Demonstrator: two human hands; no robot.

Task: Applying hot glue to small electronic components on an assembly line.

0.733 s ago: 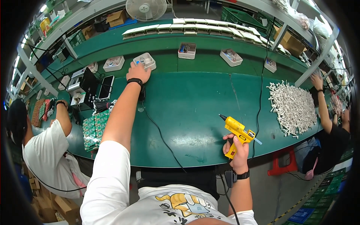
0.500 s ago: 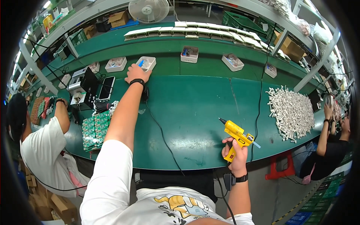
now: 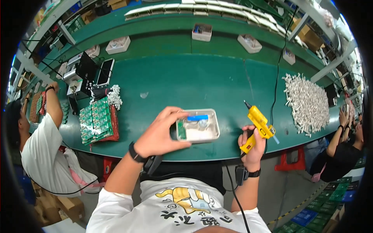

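Note:
My left hand (image 3: 163, 132) grips the left end of a white plastic housing (image 3: 213, 136), thumb along the near side and fingers on the far side. Inside the housing lie a blue part (image 3: 197, 117), a small green circuit board (image 3: 182, 129) and a round, clear piece (image 3: 203, 123). Its open side faces up, over the near part of the bench. To the right, my right hand (image 3: 253, 144) is wrapped round the handle of a yellow glue gun (image 3: 259, 121). The gun's dark nozzle points away and to the left, and a glue stick (image 3: 276, 139) sticks out of its back.
Stacked green circuit boards (image 3: 95, 120) lie left, near a phone (image 3: 105, 72). A heap of white screw-like parts (image 3: 307, 103) covers the right side. More white housings (image 3: 202, 32) stand along the far strip. Co-workers sit at both sides; a black cable (image 3: 275, 85) crosses the bench.
My left hand has taken the white housing from the far strip and brought it close in front of me. The glue gun has shifted slightly right and nearer. The view has tipped downward.

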